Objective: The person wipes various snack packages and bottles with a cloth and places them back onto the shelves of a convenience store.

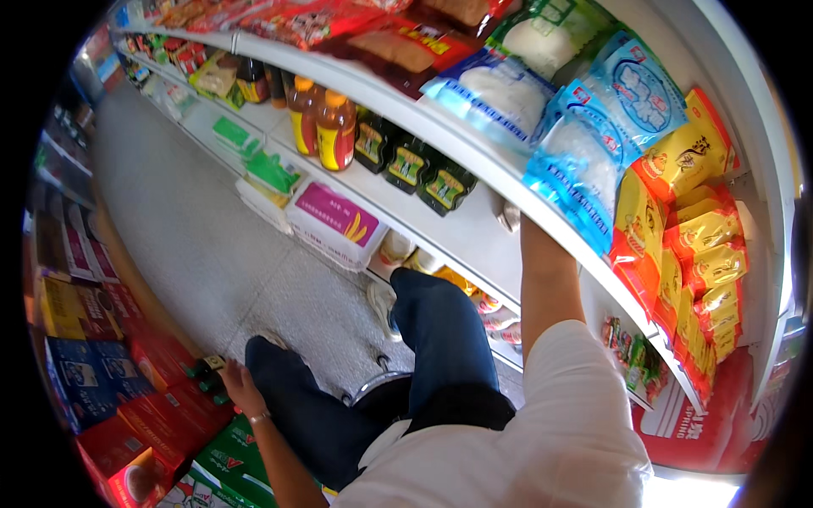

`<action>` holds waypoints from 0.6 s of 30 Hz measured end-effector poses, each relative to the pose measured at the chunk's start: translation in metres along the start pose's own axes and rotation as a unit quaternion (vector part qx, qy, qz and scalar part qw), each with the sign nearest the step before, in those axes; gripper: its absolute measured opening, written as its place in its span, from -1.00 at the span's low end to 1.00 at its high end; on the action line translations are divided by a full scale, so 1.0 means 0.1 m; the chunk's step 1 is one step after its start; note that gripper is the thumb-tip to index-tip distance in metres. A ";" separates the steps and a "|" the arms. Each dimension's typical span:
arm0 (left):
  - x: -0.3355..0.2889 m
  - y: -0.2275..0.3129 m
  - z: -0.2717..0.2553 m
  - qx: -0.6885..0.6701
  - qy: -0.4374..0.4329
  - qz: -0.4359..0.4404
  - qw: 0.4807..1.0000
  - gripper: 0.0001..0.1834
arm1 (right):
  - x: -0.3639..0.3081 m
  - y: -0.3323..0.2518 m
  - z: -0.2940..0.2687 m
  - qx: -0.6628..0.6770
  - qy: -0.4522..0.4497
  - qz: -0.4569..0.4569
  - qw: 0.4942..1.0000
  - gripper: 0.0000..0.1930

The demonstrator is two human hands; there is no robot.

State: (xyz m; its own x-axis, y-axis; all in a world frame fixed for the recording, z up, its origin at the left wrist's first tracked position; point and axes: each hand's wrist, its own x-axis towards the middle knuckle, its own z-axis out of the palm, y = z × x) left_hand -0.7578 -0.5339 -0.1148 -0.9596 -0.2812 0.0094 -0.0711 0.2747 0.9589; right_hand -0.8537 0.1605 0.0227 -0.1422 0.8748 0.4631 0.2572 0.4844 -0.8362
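Observation:
At the lower left, beside the stacked cartons, my left hand (243, 391) is closed around a small dark bottle (208, 367) with a pale label. Green parts show just below that bottle, too small to make out. My right arm (550, 284) reaches in under the upper shelf, onto the lower shelf (487, 233). The shelf edge hides most of my right hand, so its fingers and anything in them cannot be made out. Left of it stands a row of dark bottles with green-and-yellow labels (406, 165). Orange-capped brown bottles (336, 131) stand farther left.
White-and-blue bags (584, 161) and red-and-yellow packets (707, 245) fill the upper shelf. A white-and-purple carton (334, 224) sits on the floor by the shelf. Red cartons (174, 419), blue boxes (97, 372) and a green carton (233, 461) line the left. A black stool (381, 402) is beneath me.

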 end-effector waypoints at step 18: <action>-1.26 1.27 1.44 -0.117 -0.325 -0.037 0.938 -0.59 | -0.82 -0.40 -1.94 0.277 -0.075 0.065 0.956 -0.72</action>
State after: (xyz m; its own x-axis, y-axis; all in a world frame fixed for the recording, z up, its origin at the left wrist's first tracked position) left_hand -0.6854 -0.3315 -0.0351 -0.9226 0.3501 -0.1620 -0.1560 0.0455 0.9867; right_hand -0.6672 0.0691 0.0754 -0.2889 0.8978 0.3325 -0.2582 0.2614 -0.9301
